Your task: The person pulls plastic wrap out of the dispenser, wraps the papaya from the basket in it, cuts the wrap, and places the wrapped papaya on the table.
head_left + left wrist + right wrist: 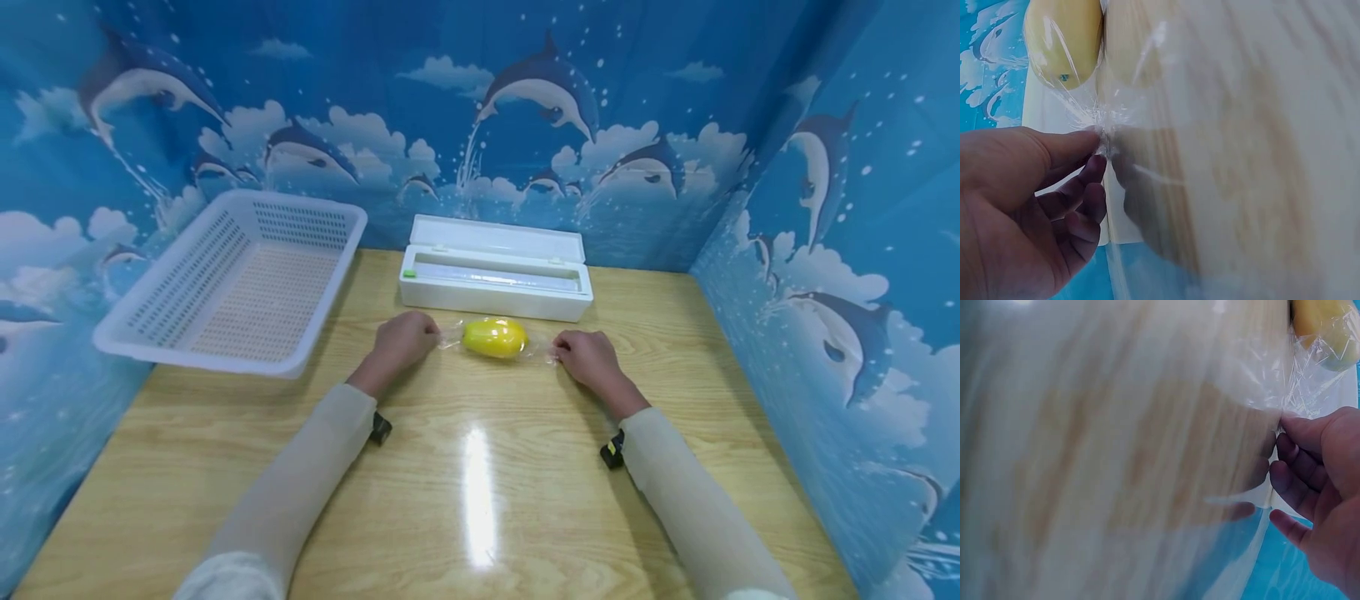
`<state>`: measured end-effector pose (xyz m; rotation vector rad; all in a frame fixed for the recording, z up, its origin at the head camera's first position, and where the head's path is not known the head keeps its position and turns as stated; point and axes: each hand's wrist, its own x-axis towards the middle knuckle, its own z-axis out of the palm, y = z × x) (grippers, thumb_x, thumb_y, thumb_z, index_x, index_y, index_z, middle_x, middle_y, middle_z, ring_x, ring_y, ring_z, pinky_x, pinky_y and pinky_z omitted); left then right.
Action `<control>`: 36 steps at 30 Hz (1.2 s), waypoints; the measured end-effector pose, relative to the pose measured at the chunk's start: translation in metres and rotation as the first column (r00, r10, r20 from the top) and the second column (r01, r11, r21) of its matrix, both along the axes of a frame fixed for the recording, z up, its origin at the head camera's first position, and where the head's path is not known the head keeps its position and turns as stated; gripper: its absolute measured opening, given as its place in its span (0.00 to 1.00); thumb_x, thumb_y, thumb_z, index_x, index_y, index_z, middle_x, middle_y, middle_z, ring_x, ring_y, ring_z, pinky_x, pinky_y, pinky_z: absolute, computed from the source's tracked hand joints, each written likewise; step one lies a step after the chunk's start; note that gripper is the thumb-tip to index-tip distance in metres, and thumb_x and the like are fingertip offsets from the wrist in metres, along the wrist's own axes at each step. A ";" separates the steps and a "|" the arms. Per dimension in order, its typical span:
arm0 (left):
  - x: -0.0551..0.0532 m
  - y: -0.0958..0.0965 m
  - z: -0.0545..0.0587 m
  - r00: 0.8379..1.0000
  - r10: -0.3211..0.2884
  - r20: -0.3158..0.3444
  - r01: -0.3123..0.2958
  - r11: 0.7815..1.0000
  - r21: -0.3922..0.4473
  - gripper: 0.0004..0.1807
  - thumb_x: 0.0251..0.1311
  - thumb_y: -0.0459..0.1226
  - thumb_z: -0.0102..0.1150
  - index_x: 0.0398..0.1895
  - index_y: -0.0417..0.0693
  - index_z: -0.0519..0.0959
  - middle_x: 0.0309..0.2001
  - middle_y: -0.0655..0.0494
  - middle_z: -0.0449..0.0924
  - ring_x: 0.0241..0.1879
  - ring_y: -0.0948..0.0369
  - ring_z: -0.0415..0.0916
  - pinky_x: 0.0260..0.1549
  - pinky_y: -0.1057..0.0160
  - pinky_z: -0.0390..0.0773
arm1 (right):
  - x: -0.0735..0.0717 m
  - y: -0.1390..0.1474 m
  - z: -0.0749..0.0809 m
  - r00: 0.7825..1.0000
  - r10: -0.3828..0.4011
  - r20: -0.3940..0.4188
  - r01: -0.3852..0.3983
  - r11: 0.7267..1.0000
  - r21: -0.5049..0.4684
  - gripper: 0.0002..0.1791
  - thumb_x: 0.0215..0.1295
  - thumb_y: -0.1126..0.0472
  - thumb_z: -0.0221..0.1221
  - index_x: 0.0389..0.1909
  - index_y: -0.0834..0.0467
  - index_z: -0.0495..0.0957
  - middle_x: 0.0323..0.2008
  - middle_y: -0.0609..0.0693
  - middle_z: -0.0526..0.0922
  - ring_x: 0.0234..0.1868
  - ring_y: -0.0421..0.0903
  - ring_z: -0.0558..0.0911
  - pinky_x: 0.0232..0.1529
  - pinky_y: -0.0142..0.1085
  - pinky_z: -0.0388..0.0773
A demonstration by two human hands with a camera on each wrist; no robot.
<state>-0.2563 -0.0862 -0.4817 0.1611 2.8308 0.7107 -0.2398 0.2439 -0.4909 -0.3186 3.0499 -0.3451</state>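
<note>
Pinching the two loose ends of the cling film (542, 347), the left hand (402, 340) and right hand (592, 358) had the yellow fruit (494, 337) mostly wrapped mid-bench, with the ends unsealed and the basket (225, 283) at ten o'clock empty.

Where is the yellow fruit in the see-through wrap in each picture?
Head view: the yellow fruit lies mid-table, between the left hand and right hand.
Left wrist view: the fruit sits at the top left, above the hand.
Right wrist view: only its edge shows, top right.
Shared landmark: the clear wrap, pinched at both ends.
</note>
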 end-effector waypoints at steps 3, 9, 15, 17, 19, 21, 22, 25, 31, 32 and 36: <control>0.002 0.000 0.001 1.000 0.011 0.011 -0.011 1.000 0.001 0.08 0.66 0.44 0.62 0.39 0.53 0.87 0.45 0.53 0.87 0.47 0.53 0.81 0.54 0.48 0.77 | 0.000 0.001 0.001 1.000 0.008 0.005 -0.008 1.000 -0.002 0.10 0.73 0.54 0.59 0.41 0.55 0.85 0.39 0.49 0.88 0.39 0.49 0.83 0.56 0.51 0.73; 0.005 0.000 0.002 0.999 0.017 -0.029 -0.018 0.999 -0.036 0.07 0.66 0.43 0.62 0.39 0.55 0.88 0.46 0.54 0.87 0.47 0.52 0.81 0.53 0.47 0.76 | 0.002 0.001 0.004 1.000 0.023 0.001 -0.023 1.000 -0.002 0.09 0.72 0.55 0.60 0.40 0.54 0.86 0.39 0.48 0.88 0.38 0.49 0.83 0.48 0.48 0.77; 0.007 -0.001 0.003 0.997 0.001 -0.080 -0.008 0.996 -0.086 0.06 0.63 0.41 0.63 0.38 0.56 0.88 0.43 0.54 0.84 0.47 0.52 0.77 0.49 0.48 0.77 | 0.003 -0.001 0.006 0.999 0.031 0.020 -0.031 0.999 0.004 0.10 0.72 0.54 0.61 0.42 0.55 0.87 0.41 0.48 0.89 0.41 0.49 0.84 0.48 0.48 0.80; 0.008 -0.002 0.003 0.998 -0.008 -0.068 0.001 0.996 -0.090 0.06 0.64 0.41 0.62 0.37 0.57 0.88 0.43 0.55 0.85 0.47 0.52 0.77 0.51 0.47 0.76 | 0.004 -0.003 0.007 0.999 0.034 0.026 -0.034 0.999 0.005 0.10 0.71 0.53 0.61 0.43 0.55 0.87 0.41 0.48 0.89 0.42 0.48 0.85 0.48 0.47 0.81; 0.009 -0.003 0.004 0.998 -0.017 -0.058 0.011 0.996 -0.094 0.07 0.64 0.42 0.62 0.37 0.57 0.88 0.43 0.56 0.86 0.47 0.53 0.78 0.52 0.46 0.75 | 0.005 -0.005 0.007 0.999 0.032 0.023 -0.032 0.999 0.005 0.11 0.71 0.53 0.62 0.43 0.54 0.87 0.42 0.48 0.89 0.42 0.48 0.85 0.48 0.47 0.81; 0.010 -0.004 0.004 0.998 -0.022 -0.052 0.017 0.995 -0.095 0.07 0.64 0.42 0.61 0.38 0.58 0.88 0.45 0.56 0.87 0.47 0.53 0.79 0.53 0.46 0.74 | 0.005 -0.006 0.007 0.999 0.031 0.017 -0.031 1.000 0.004 0.11 0.71 0.53 0.62 0.43 0.54 0.87 0.42 0.48 0.89 0.43 0.49 0.85 0.48 0.47 0.81; 0.011 -0.004 0.004 0.998 -0.025 -0.053 0.020 0.995 -0.095 0.08 0.65 0.43 0.61 0.39 0.58 0.88 0.46 0.56 0.87 0.47 0.53 0.80 0.54 0.46 0.74 | 0.005 -0.006 0.007 0.999 0.033 0.011 -0.033 0.999 0.002 0.11 0.71 0.53 0.62 0.44 0.55 0.87 0.43 0.49 0.89 0.43 0.49 0.85 0.49 0.48 0.81; 0.012 -0.005 0.005 0.998 -0.037 -0.051 0.032 0.996 -0.089 0.08 0.66 0.44 0.61 0.41 0.58 0.88 0.49 0.56 0.87 0.49 0.53 0.81 0.55 0.45 0.74 | 0.006 -0.006 0.007 0.999 0.044 -0.015 -0.044 0.999 -0.004 0.11 0.71 0.54 0.62 0.45 0.55 0.87 0.44 0.50 0.89 0.45 0.50 0.86 0.50 0.48 0.81; 0.016 -0.007 0.008 0.998 -0.045 -0.049 0.041 0.996 -0.078 0.10 0.67 0.45 0.62 0.46 0.58 0.87 0.53 0.55 0.86 0.52 0.51 0.81 0.55 0.44 0.75 | 0.008 -0.006 0.008 0.997 0.057 -0.057 -0.059 0.998 -0.034 0.11 0.71 0.54 0.62 0.45 0.55 0.87 0.44 0.50 0.89 0.45 0.50 0.86 0.49 0.48 0.81; 0.016 -0.007 0.009 0.998 -0.042 -0.049 0.038 0.997 -0.071 0.10 0.67 0.45 0.62 0.47 0.57 0.87 0.53 0.55 0.86 0.53 0.51 0.81 0.55 0.44 0.74 | 0.008 -0.006 0.009 0.997 0.057 -0.059 -0.060 0.998 -0.036 0.11 0.71 0.54 0.62 0.45 0.55 0.87 0.44 0.50 0.89 0.45 0.50 0.86 0.49 0.48 0.81; 0.016 -0.005 0.013 0.998 -0.021 -0.064 0.018 0.999 -0.035 0.10 0.66 0.43 0.63 0.48 0.56 0.86 0.52 0.55 0.86 0.52 0.52 0.81 0.54 0.45 0.75 | 0.008 -0.007 0.010 0.997 0.057 -0.060 -0.059 0.998 -0.036 0.12 0.71 0.53 0.62 0.46 0.55 0.87 0.44 0.49 0.89 0.43 0.48 0.86 0.47 0.47 0.81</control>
